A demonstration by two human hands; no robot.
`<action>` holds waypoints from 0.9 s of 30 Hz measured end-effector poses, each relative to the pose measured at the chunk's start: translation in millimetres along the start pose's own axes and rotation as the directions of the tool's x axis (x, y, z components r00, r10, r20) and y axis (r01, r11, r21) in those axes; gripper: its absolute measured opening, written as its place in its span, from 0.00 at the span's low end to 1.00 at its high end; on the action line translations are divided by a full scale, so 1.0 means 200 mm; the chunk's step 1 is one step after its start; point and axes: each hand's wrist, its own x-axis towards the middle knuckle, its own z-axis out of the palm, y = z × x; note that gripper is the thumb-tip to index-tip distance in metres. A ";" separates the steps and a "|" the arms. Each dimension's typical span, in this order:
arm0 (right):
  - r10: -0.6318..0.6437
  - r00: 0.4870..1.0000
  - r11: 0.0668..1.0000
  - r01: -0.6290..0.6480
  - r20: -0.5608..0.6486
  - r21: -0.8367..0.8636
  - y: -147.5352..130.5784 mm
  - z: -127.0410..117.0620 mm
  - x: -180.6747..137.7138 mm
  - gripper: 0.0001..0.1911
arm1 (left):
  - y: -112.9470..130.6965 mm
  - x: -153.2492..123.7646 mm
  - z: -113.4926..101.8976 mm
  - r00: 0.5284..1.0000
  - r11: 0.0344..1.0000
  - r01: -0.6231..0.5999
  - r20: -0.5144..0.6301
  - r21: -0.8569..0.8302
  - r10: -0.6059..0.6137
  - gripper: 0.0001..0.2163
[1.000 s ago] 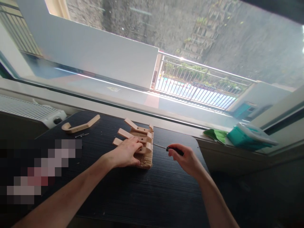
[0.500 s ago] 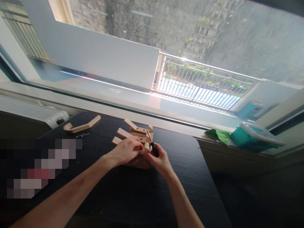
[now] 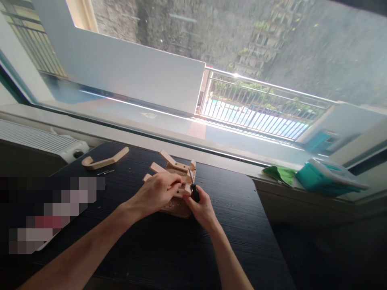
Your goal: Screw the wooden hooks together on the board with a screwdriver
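Note:
A wooden board (image 3: 173, 207) lies on the dark table in front of me, with several curved wooden hooks (image 3: 178, 165) across it. My left hand (image 3: 155, 188) is closed over the nearest hook, fingertips pinched together near its holes; whatever sits between them is too small to make out. In my right hand (image 3: 202, 206) is a screwdriver (image 3: 196, 194) with a black handle, its metal shaft pointing up and away from me. The right thumb and fingers also touch the short upturned end of that nearest hook.
A loose wooden hook (image 3: 104, 163) lies at the table's far left, several small metal pieces (image 3: 105, 172) beside it. On the windowsill at right are a green cloth (image 3: 281, 175) and a teal container (image 3: 326, 177). A white radiator (image 3: 45, 139) stands left.
The left fingers have drawn up slightly, uncovering more of the nearest hook and a hole in it. My right hand and the screwdriver have dropped a little toward me.

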 end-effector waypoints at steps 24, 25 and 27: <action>0.025 0.999 0.997 -0.023 0.029 -0.070 0.00 -0.01 -0.02 0.09 | -0.16 -0.43 0.25 0.952 0.980 -0.008 -0.300 -0.199 -0.054 0.07; 0.024 0.999 0.997 -0.021 0.031 -0.070 -0.01 -0.01 -0.02 0.09 | -0.16 -0.42 0.26 0.952 0.981 -0.011 -0.303 -0.195 -0.050 0.07; 0.022 0.999 0.998 -0.019 0.035 -0.068 -0.01 -0.02 -0.02 0.10 | -0.17 -0.43 0.26 0.950 0.982 -0.014 -0.308 -0.189 -0.046 0.07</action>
